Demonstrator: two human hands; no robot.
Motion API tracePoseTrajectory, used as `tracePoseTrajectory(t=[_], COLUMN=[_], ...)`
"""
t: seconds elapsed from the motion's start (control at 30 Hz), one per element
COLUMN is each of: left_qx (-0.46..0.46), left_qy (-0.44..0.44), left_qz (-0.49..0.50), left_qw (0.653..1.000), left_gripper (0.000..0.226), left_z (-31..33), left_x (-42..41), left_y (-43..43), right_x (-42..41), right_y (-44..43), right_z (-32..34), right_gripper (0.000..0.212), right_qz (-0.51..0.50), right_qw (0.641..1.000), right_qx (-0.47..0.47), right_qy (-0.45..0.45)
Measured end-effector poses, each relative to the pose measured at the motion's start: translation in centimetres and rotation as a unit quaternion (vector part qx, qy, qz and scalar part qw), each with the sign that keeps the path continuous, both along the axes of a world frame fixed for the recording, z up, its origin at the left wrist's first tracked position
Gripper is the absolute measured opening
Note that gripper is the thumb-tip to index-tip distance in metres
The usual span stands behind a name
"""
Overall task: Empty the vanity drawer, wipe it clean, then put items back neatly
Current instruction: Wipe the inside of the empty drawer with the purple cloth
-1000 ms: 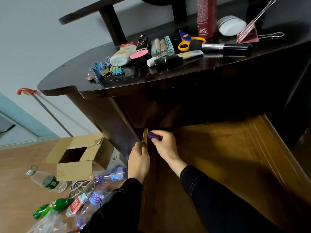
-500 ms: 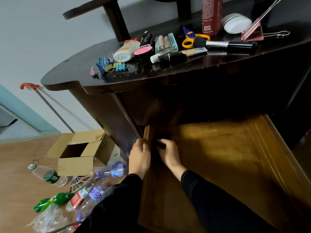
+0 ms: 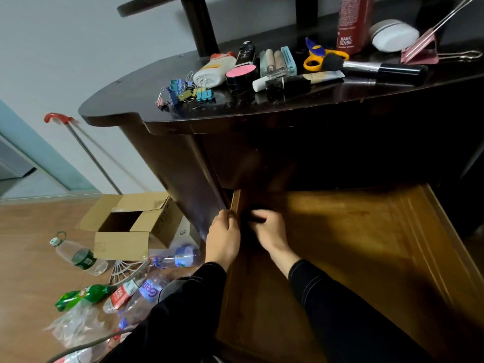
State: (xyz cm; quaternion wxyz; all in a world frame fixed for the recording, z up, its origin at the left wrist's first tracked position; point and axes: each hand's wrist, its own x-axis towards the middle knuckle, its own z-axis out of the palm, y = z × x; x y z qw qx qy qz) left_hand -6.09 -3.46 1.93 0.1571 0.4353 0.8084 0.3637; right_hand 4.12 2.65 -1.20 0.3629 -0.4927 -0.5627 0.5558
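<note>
While left hand (image 3: pixel 222 239) grips drawer wall (image 3: pixel 235 203) as before, right hand (image 3: pixel 269 231), pulled nearer, clutches shadowed cloth (image 3: pixel 255 219)

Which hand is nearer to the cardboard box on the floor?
Left. The left hand grips the left wall of the drawer, on the side facing the box. The right hand is inside the drawer, farther from the box.

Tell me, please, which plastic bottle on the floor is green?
The green bottle lying lowest left, below the cardboard box; the others are clear plastic.
</note>
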Motion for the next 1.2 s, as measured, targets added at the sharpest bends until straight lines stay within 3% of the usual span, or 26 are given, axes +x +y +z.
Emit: tracePoseTrajectory(t=[0.1,0.17,0.33,0.53,0.7,0.93,1.1,1.2], left_qx=[0.008,0.007,-0.001,0.000,0.000,0.003,-0.017,-0.013], left_qy=[-0.008,-0.007,-0.007,-0.012,-0.010,-0.025,-0.022,-0.032], left_qz=[-0.001,-0.002,-0.003,0.002,-0.006,-0.002,-0.025,-0.048], left_qw=[1.000,1.000,1.000,1.000,1.000,1.000,0.999,0.998], left_gripper=[0.016,0.014,0.011,0.015,0.012,0.016,0.015,0.018], left_z=[0.0,0.0,-0.1,0.0,-0.2,-0.2,-0.3,-0.4], left_x=[0.0,0.0,-0.1,0.0,-0.2,-0.3,-0.5,-0.5], left_y=[0.2,0.2,0.1,0.2,0.0,0.2,0.1,-0.4], right_x=[-0.7,-0.8,0.4,-0.5,0.7,0.2,0.7,1.0], right_y=[-0.5,-1.7,-1.5,-1.6,-1.6,-1.5,-1.8,-1.3], right_z=[1.8,1.5,-0.3,1.4,-0.6,0.9,-0.2,1.3], right_gripper=[0.033,0.032,0.030,0.031,0.027,0.028,0.031,0.027], right_qz=[-0.044,-0.044,0.018,-0.031,0.042,0.015,0.069,0.062], right_qw=[0.994,0.993,0.999,0.996,0.998,0.999,0.996,0.997], right_qx=[0.073,0.093,-0.023,0.077,-0.009,0.031,0.000,0.018], right_qy=[0.064,0.053,-0.031,0.047,-0.048,0.010,-0.065,-0.029])
